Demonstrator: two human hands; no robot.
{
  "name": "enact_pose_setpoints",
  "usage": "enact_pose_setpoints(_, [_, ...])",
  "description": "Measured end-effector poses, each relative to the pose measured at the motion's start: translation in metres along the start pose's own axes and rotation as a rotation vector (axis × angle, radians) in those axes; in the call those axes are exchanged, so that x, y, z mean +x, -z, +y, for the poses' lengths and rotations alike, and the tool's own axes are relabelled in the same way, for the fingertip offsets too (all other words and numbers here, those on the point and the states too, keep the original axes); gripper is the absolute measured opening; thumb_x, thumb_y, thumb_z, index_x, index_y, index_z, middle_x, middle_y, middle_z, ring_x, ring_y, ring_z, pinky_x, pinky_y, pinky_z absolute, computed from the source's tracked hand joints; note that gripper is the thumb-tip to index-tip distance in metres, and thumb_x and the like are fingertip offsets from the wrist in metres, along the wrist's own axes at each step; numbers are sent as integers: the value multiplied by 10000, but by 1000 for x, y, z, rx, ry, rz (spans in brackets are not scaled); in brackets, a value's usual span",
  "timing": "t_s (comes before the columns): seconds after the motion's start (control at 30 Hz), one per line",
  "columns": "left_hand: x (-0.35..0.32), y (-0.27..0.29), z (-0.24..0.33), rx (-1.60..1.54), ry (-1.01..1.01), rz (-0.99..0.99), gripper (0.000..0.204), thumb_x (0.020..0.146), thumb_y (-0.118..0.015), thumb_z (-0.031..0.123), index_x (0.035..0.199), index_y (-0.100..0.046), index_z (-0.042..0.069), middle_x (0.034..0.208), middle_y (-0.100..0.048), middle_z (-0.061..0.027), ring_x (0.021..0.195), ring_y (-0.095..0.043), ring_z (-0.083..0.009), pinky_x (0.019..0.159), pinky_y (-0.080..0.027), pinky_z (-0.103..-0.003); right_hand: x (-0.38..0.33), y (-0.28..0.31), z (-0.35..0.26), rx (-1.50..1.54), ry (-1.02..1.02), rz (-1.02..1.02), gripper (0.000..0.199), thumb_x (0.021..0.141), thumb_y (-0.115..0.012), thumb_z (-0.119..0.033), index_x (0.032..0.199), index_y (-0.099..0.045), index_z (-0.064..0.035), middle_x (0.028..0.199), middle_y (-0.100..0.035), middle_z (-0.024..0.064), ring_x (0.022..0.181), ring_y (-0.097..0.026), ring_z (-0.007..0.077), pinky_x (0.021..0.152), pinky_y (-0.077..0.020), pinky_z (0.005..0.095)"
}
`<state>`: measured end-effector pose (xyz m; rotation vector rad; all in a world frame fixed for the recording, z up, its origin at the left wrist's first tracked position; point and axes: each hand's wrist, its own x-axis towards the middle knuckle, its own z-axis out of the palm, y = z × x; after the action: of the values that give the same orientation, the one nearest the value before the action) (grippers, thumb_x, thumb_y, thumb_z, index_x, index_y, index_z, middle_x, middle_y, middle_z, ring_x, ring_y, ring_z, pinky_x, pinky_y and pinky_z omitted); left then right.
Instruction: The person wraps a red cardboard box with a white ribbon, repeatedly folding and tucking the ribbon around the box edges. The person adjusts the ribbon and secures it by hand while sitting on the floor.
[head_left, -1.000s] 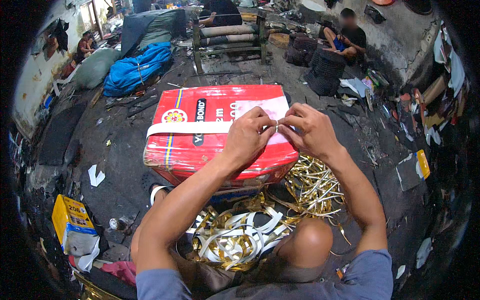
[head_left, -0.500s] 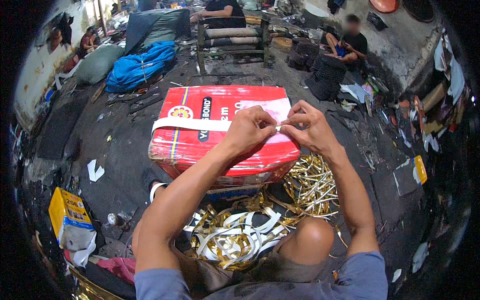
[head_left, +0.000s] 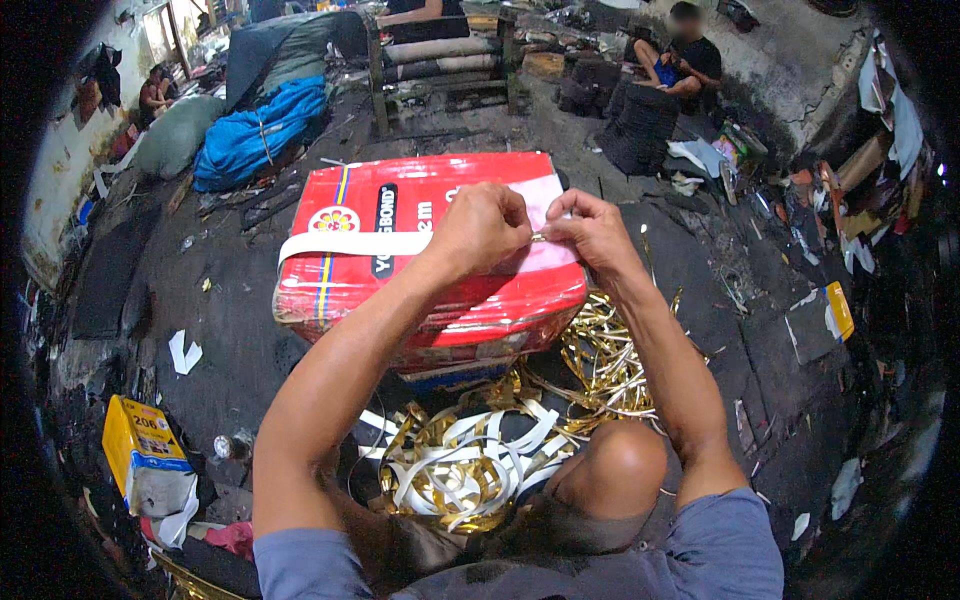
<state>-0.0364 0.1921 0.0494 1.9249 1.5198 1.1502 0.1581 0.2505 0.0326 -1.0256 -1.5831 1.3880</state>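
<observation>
A red taped carton (head_left: 345, 285) stands in front of me, with a pale pink sheet (head_left: 543, 192) on its right side. Across its top lies a white strip (head_left: 350, 243), its left end bending over the carton's edge and its right part running under my left hand (head_left: 484, 230). That hand is closed, fingertips pinched at the strip's end. Close on its right, my right hand (head_left: 592, 232) pinches too. A small gold piece (head_left: 538, 238) shows between the fingertips, apparently the strip's gold side. Both hands are over the pink sheet.
Tangled white and gold strips (head_left: 470, 465) lie between my legs, and more gold strips (head_left: 605, 360) heap right of the carton. A yellow box (head_left: 140, 435) stands at left. Farther off are a blue bundle (head_left: 265, 135), a wooden rack (head_left: 445, 65) and a seated person (head_left: 685, 60).
The view has shifted, so the carton sits slightly left and higher. Between my fingertips a gold bit shows where a white one was. Both hands stay pinched close together.
</observation>
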Motion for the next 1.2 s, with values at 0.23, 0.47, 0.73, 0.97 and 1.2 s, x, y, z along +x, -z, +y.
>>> enact_pose_setpoints(0.23, [12, -2, -14, -7, -178, 2, 158, 796, -770, 148, 845, -781, -2, 804, -755, -151, 733, -740, -239, 707, -579, -362, -18, 0, 0, -1, 11, 163, 309, 970, -756, -327, 887, -610, -68, 731, -579, -6, 641, -488, 88, 578, -406, 289])
enact_pose_setpoints(0.47, [-1, -29, -4, -173, -138, 112, 110, 847, -746, 90, 840, -746, -19, 805, -702, -97, 759, -655, -152, 674, -518, -313, -8, 4, 20, -219, 368, 102, 301, 1046, -656, -279, 823, -590, -88, 704, -507, -66, 648, -434, 30, 566, -350, 249])
enact_pose_setpoints(0.73, [10, -39, 1, -211, -226, 137, 86, 833, -761, 71, 831, -755, -15, 784, -719, -128, 702, -699, -202, 659, -545, -332, -23, 10, 35, 753, -223, -81, 224, 1064, -632, -310, 911, -555, -166, 609, -432, -90, 404, -347, 12, 319, -242, 209])
enact_pose_setpoints(0.97, [11, -37, 2, -205, -243, 140, 127, 858, -727, 83, 810, -728, -35, 799, -700, -125, 722, -658, -148, 676, -527, -324, 2, 34, 2, 279, -262, -90, 547, 1012, -551, -650, 922, -652, -120, 686, -635, 1, 497, -549, 118, 432, -427, 291])
enact_pose_setpoints(1.2, [12, -38, 0, -229, -231, 130, 133, 865, -726, 76, 801, -720, -40, 776, -705, -101, 736, -659, -131, 691, -539, -313, 42, 15, -6, -960, 271, 223, 455, 1000, -568, -372, 898, -718, 45, 961, -715, 310, 963, -713, 473, 835, -531, 522])
